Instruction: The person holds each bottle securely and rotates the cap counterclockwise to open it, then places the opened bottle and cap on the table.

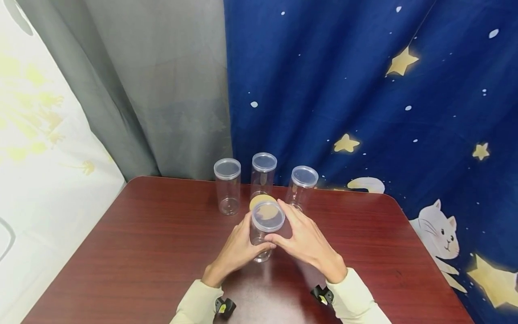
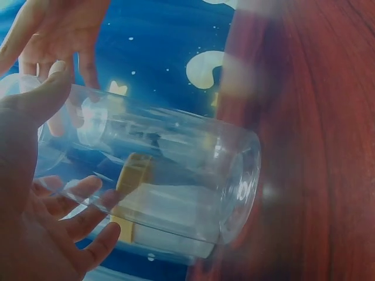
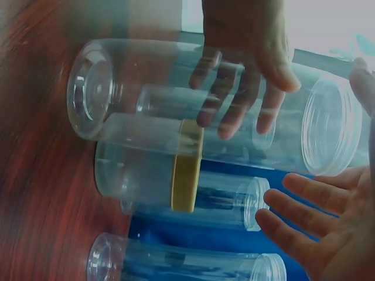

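A tall clear plastic jar (image 1: 262, 255) with a translucent screw lid (image 1: 268, 217) stands upright between both hands, its base close over the table. My left hand (image 1: 236, 245) grips its upper body from the left, thumb in front and fingers behind; those fingers show through the wall in the right wrist view. On the other side my right hand (image 1: 305, 234) holds the top, thumb at the front and index finger along the lid's edge. Just behind stands a frosted container with a yellow lid (image 3: 187, 167), mostly hidden by the jar in the head view.
Three more clear lidded jars stand farther back: a left one (image 1: 228, 186), a middle one (image 1: 263, 175) and a right one (image 1: 301, 184). The reddish-brown table (image 1: 162, 252) ends at a grey curtain (image 1: 170, 90) and a blue starry curtain (image 1: 323, 90).
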Available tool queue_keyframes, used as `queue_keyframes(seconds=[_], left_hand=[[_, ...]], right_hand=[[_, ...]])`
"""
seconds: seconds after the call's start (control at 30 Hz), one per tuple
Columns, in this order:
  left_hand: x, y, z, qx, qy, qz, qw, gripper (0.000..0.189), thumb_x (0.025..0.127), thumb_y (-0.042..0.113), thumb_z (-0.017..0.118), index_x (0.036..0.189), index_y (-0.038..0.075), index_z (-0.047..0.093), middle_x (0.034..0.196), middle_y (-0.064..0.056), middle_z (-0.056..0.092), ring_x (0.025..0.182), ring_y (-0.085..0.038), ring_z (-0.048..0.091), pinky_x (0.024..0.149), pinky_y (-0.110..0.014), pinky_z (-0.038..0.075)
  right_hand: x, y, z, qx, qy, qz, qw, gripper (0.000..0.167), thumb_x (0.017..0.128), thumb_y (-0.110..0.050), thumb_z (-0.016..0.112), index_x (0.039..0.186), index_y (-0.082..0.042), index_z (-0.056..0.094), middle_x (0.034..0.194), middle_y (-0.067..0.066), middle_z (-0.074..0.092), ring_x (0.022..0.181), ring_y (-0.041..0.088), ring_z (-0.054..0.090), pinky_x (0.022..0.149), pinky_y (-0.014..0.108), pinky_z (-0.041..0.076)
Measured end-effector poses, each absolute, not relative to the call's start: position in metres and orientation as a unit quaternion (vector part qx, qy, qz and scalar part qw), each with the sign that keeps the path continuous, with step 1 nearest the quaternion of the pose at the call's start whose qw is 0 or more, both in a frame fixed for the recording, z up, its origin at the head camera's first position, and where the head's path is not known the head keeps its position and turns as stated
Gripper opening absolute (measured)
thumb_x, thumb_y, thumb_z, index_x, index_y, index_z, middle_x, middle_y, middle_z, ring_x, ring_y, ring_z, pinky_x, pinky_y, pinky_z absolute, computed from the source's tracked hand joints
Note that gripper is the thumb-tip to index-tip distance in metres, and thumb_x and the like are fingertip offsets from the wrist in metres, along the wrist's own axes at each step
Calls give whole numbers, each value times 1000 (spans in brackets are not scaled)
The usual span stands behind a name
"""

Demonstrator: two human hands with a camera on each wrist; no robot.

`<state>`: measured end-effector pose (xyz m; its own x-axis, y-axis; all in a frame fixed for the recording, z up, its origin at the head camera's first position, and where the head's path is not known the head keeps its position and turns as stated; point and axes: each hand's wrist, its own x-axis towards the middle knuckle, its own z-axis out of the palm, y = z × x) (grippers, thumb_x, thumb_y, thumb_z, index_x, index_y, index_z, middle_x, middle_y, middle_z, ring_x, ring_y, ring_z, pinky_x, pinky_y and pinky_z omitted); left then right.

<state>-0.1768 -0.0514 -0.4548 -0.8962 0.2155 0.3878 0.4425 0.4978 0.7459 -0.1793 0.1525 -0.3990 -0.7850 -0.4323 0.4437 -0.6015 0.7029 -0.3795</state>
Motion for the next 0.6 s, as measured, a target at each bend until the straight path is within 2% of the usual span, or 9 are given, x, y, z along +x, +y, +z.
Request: queue_keyframes(seconds=[0.3,0.6], left_hand=[[-174,-54,-445,-193,-872,-423,151,97,70,48,87,146,9,41,133,-11,58,119,-26,57,101,-55,43],[-172,-55,-445,-197,-870,-429,139,93,72,47,86,145,9,43,131,-9,58,116,-26,58,101,-55,44]], right_hand=[[-176,144,-391,262,-895,325,155,92,76,-58,79,149,-14,43,140,6,56,123,22,57,99,46,49],[-176,139,-389,269,-889,330,168,87,76,-53,81,146,-15,47,136,2,58,121,19,58,99,44,50]])
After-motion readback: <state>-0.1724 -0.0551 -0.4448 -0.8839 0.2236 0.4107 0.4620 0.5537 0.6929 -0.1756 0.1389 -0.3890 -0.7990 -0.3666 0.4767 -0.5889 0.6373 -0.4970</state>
